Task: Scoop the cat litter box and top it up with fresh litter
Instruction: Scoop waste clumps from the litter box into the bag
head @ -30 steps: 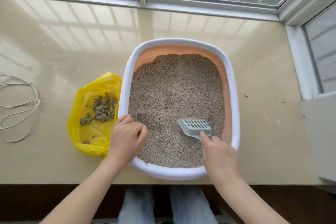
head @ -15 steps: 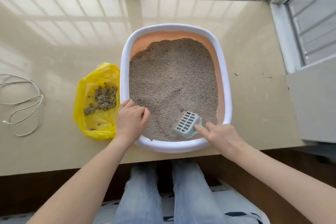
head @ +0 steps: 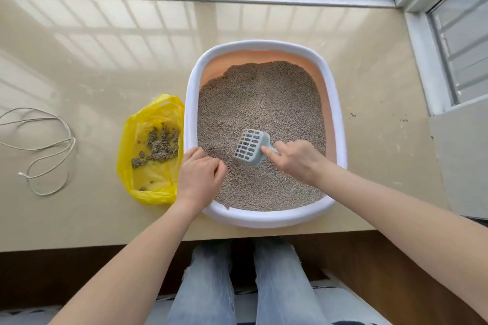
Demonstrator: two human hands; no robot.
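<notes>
Head view: my right hand (head: 297, 159) grips the scoop (head: 249, 147) in the litter box (head: 333, 92); left hand (head: 199, 177) curls over its rim. Clumps (head: 161, 146) fill the yellow bag (head: 129, 145) left; topping up remains.

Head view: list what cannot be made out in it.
- Scoop handle: covered by the right hand that grips it.
- Left hand fingertips: curled over the litter box rim; whether they grip it cannot be told.
- Clumps in the yellow bag: too small to count.
- Specks on the sill right of the box: too small to identify.
- Fresh litter supply: none in frame.
</notes>
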